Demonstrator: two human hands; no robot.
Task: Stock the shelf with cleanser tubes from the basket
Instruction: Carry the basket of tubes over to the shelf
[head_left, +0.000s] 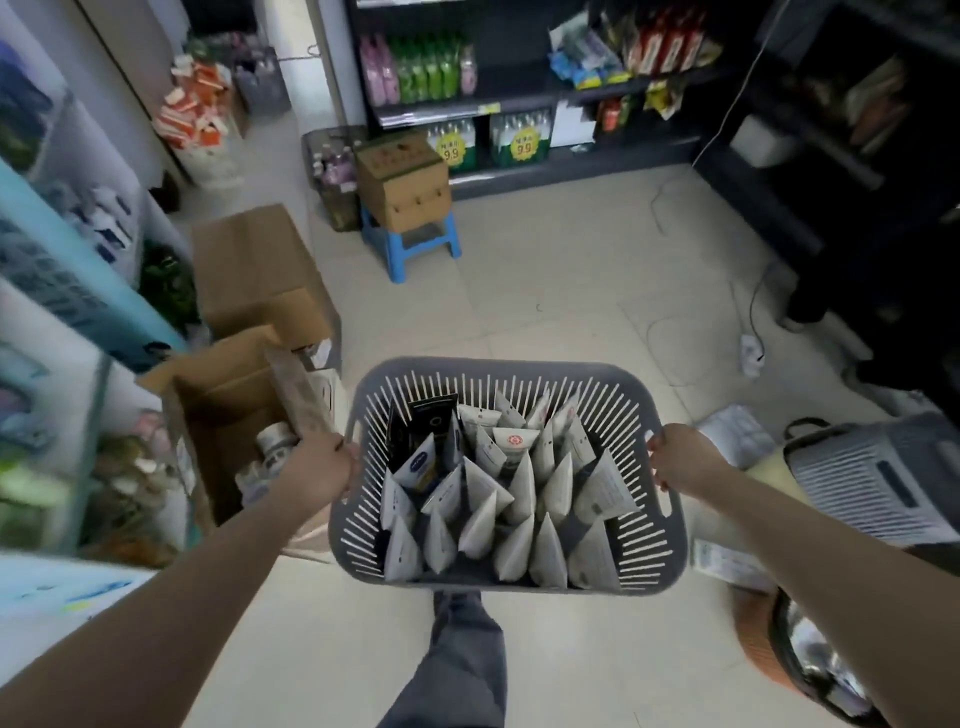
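Head view: a grey slatted basket (511, 367) is held out in front of the body above the tiled floor (545, 291), gripped at both sides. The left hand (322, 467) is curled over the left rim and the right hand (675, 460) is closed round the right handle, so the basket hangs between the 2 hands. The cleanser tubes (519, 493), mostly white, are packed upright inside it, crimped ends up, between the 2 grips; a black carton (423, 418) is stood among them at the far left corner. A leg in grey trousers (457, 665) is seen below the basket. Just beside the left hand an open cardboard box (218, 410) holding jars is set on the floor, with a closed brown box (260, 270) behind it, both against the blurred left shelf (57, 291). Further ahead a blue stool (382, 249) carries another carton (402, 182), in front of a dark shelf (519, 106) of bottles and packets. A second grey crate (872, 478) is placed near the right forearm.
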